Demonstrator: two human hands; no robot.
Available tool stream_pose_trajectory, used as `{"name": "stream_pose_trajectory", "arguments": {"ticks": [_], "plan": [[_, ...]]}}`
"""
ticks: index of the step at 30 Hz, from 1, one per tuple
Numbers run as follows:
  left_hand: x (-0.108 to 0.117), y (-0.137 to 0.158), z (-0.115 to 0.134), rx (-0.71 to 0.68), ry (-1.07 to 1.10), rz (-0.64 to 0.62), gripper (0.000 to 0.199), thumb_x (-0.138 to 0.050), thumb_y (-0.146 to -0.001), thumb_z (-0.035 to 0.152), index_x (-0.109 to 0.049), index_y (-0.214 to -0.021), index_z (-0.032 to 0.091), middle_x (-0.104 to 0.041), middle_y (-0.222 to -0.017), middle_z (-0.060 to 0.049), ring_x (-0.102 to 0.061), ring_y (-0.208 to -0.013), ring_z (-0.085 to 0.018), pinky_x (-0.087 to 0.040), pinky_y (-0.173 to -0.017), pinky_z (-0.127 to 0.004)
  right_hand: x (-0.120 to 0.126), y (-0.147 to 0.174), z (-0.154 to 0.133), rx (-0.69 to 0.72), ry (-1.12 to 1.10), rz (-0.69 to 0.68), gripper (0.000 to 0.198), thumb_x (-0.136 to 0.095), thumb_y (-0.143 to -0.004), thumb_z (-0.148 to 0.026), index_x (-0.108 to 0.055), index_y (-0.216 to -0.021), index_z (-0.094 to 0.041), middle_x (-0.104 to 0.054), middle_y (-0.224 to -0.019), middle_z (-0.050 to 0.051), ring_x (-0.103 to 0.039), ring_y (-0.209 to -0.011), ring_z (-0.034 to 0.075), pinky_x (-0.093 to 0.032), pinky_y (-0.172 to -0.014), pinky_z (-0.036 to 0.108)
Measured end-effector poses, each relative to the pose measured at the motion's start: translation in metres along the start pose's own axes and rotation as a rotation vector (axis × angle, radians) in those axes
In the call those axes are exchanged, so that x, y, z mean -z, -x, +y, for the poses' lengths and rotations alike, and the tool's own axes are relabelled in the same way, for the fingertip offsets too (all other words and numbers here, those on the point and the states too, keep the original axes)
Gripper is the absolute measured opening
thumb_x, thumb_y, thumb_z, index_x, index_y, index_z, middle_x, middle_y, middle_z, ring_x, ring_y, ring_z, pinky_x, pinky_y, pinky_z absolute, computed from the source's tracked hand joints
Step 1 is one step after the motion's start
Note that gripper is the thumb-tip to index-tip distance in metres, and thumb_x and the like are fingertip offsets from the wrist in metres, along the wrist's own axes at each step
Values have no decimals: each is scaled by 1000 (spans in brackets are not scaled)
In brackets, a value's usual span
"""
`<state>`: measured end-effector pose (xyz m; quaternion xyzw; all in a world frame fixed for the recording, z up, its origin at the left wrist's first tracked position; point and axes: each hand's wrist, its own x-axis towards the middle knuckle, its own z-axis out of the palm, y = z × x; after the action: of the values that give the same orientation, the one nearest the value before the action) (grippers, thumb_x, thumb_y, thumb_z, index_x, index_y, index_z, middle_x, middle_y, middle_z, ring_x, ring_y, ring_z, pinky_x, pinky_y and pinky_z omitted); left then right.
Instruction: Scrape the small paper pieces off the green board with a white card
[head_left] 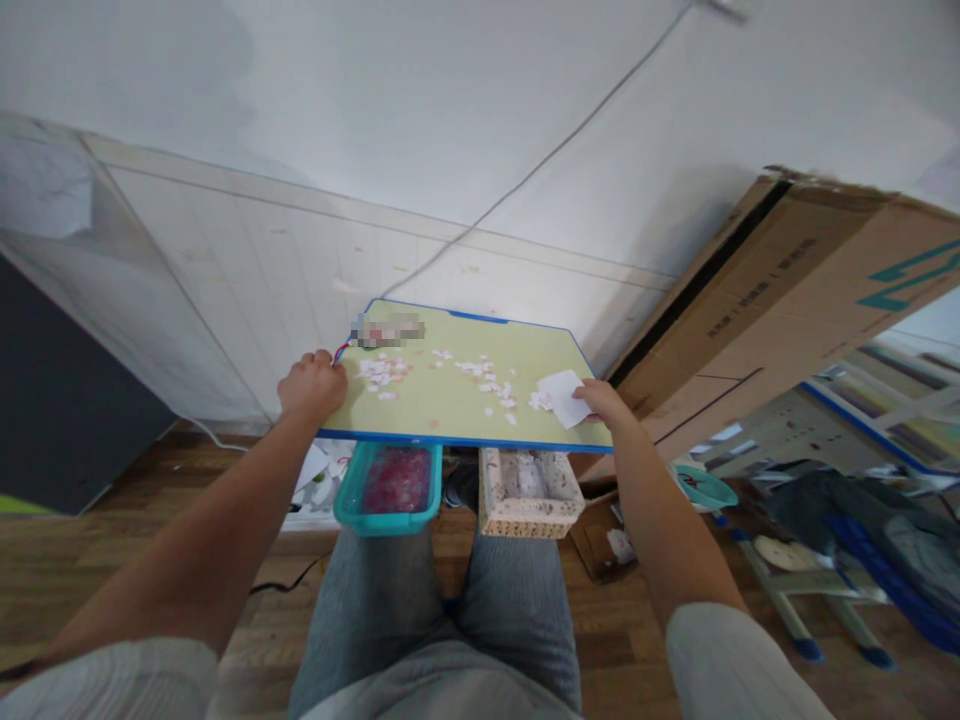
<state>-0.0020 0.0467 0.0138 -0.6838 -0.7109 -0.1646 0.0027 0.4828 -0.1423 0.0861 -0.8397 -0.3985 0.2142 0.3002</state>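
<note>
The right hand (598,400) pinches a flat white card (560,397) at the right end of the smooth yellow table (480,424); the left hand (311,385) curls at the left edge, grip unclear; small whitish scraps (381,374) lie between.

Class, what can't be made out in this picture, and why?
All in the head view:
- Left hand: palm, hidden by its back.
- Small white paper scraps: any markings, too small.
- Rectangular turquoise plastic basket: far end, hidden by the yellow-green tabletop.
- Item at the tabletop's far left corner: identity, blurred by pixelation.
- Brown cardboard box: right end, cut off by the right edge.
</note>
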Motion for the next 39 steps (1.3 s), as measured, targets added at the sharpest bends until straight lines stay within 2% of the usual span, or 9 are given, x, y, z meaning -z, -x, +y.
{"name": "stream_pose_trajectory", "arguments": {"ticks": [7, 13, 19, 23, 26, 29, 32, 36, 39], "plan": [[-4, -3, -2, -10, 7, 7, 43, -33, -100, 38, -59, -125, 15, -60, -129, -21, -60, -117, -35, -48, -95, -48, -6, -49, -19, 6, 4, -298, 47, -65, -76, -13, -76, -121, -13, -78, -88, 8, -66, -67, 17, -54, -64, 27], [-3, -2, -1, 3, 8, 5, 43, -33, -101, 39, -59, -126, 16, -60, -130, -20, -60, -119, -34, -48, -98, -47, -6, -48, -10, 69, -25, -375, 48, -66, -73, -15, -76, -119, -11, -78, -89, 8, -66, -69, 17, -51, -62, 24], [3, 2, 3, 9, 20, 11, 44, -34, -100, 38, -59, -127, 14, -60, -130, -21, -60, -118, -35, -48, -98, -48, -2, -46, 2, 80, -37, -237, 46, -62, -77, -19, -74, -121, -11, -78, -99, 10, -68, -75, 18, -49, -59, 22], [5, 5, 4, 0, 10, 7, 45, -33, -100, 38, -59, -127, 14, -60, -129, -21, -60, -117, -34, -49, -97, -47, 7, -36, 14, 42, 7, -119, 46, -62, -76, -19, -72, -120, -9, -78, -92, 9, -69, -72, 18, -49, -57, 22], [3, 6, 3, -26, 25, 31, 44, -33, -100, 38, -58, -128, 13, -60, -129, -21, -60, -117, -35, -49, -97, -48, 6, -14, 24, 24, 43, -97, 43, -64, -75, -19, -73, -117, -10, -77, -86, 8, -68, -66, 18, -48, -53, 22], [1, 6, 2, -47, 44, 64, 44, -34, -100, 38, -57, -128, 14, -61, -127, -21, -60, -116, -36, -49, -95, -50, -8, 10, 28, 13, 81, -95, 38, -64, -76, -21, -73, -111, -10, -76, -83, 9, -68, -63, 19, -48, -49, 22], [1, 6, 1, -39, 44, 63, 43, -35, -99, 37, -57, -129, 14, -61, -128, -20, -60, -116, -36, -50, -95, -49, -35, 27, 16, 21, 92, -79, 40, -64, -76, -22, -71, -115, -12, -77, -93, 11, -70, -67, 20, -49, -49, 22], [4, 6, 1, -32, 55, 48, 43, -36, -99, 36, -56, -130, 15, -61, -129, -19, -59, -118, -35, -50, -95, -49, -85, 34, -26, 51, 51, -76, 44, -64, -78, -25, -66, -121, -12, -77, -108, 15, -72, -71, 21, -54, -50, 24], [7, 10, 2, -21, 71, 50, 42, -37, -98, 34, -56, -130, 15, -60, -129, -19, -59, -118, -35, -49, -96, -49, -119, 32, -66, 94, 3, -104, 40, -63, -80, -25, -65, -118, -12, -76, -108, 16, -73, -71, 22, -56, -49, 26]]}}
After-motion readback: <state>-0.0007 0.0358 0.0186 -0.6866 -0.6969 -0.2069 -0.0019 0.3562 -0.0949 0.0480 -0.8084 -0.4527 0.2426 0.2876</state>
